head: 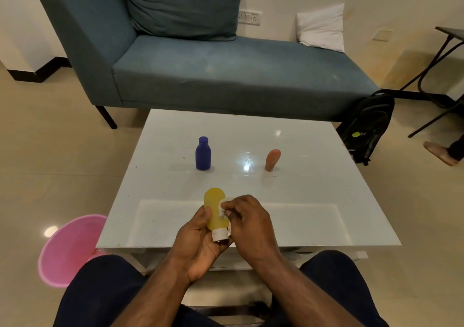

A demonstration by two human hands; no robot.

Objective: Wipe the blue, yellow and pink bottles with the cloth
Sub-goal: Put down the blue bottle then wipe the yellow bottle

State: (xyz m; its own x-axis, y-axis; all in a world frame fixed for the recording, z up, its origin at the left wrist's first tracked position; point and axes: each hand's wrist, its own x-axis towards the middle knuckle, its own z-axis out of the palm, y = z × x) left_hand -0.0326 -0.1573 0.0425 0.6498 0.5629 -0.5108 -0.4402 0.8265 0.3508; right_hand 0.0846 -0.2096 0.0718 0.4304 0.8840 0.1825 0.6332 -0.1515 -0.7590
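My left hand (198, 246) grips the yellow bottle (215, 210) above the table's near edge, with its white cap toward me. My right hand (247, 222) pinches a small white cloth (223, 207) and presses it against the bottle's right side. The blue bottle (203, 154) stands upright at the left middle of the white table (313, 201). The pink bottle (272, 159) stands on its cap at the right middle, leaning slightly.
A pink bucket (67, 249) sits on the floor left of the table. A teal sofa (213, 70) stands behind the table, a black backpack (369, 128) to its right. Someone's foot (438, 152) shows at the right edge. My knees flank the table's near edge.
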